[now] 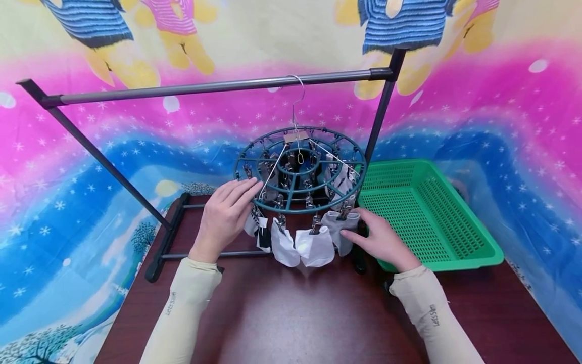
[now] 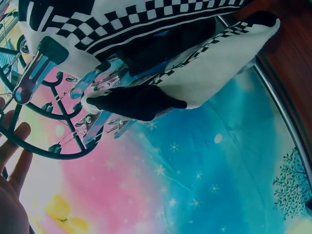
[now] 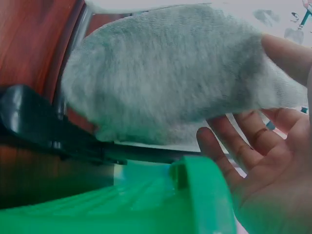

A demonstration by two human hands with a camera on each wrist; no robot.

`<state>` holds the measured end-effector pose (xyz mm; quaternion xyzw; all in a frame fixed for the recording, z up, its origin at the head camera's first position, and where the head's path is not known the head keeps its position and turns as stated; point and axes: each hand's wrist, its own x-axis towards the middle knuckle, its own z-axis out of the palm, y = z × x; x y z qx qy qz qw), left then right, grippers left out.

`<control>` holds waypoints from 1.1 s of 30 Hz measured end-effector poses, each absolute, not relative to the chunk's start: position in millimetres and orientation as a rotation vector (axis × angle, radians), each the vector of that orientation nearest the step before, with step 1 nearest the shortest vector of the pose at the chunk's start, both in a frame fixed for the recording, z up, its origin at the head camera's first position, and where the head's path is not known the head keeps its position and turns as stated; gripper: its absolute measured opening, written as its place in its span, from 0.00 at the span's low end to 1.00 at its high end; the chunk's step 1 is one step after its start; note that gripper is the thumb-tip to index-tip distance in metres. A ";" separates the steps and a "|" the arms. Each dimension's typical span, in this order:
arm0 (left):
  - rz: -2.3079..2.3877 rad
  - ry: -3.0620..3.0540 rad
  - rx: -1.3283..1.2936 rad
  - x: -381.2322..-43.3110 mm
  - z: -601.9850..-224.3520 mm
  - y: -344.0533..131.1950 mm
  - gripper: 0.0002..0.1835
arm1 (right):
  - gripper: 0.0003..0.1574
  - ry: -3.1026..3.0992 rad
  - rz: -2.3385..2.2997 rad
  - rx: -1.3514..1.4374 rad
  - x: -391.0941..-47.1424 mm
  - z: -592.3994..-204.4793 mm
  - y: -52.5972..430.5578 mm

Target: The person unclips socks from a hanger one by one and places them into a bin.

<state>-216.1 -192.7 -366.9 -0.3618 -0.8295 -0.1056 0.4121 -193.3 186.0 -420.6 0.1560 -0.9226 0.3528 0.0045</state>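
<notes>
A round green clip hanger [image 1: 294,191] hangs by its hook from a metal rail, with several socks clipped around it. My left hand [image 1: 225,215] rests at its left rim, fingers fairly straight; in the left wrist view, the fingers [image 2: 19,168] overlap the rim. Beside them hang black-and-white checkered socks [image 2: 229,63]. My right hand [image 1: 379,237] is at the hanger's front right, holding a grey sock [image 1: 340,230] between thumb and fingers. The right wrist view shows the thumb on the grey sock's [image 3: 165,73] near face, other fingers partly behind it. Two white socks [image 1: 314,247] hang between the hands.
A green plastic basket [image 1: 473,227] stands right of the hanger, its rim close under my right hand. The dark rack's rail [image 1: 218,88] and posts [image 1: 113,169] frame the hanger on the brown table [image 1: 291,313]. A printed cloth [image 1: 523,101] covers the wall behind.
</notes>
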 end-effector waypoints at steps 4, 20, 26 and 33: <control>-0.262 -2.097 -0.909 -215.5 -367.6 -193.0 0.24 | 0.25 -2.835 1.123 0.561 -194.1 -424.3 183.4; -0.308 -2.099 -0.863 -217.3 -371.1 -196.2 0.22 | 0.20 -2.817 1.317 0.593 -187.7 -432.2 195.6; -0.327 -2.092 -0.849 -218.6 -373.1 -198.1 0.21 | 0.24 -2.805 1.336 0.609 -182.3 -428.0 208.1; -0.353 -2.086 -0.841 -218.5 -374.1 -200.2 0.21 | 0.08 -2.782 1.272 0.583 -175.3 -418.5 223.3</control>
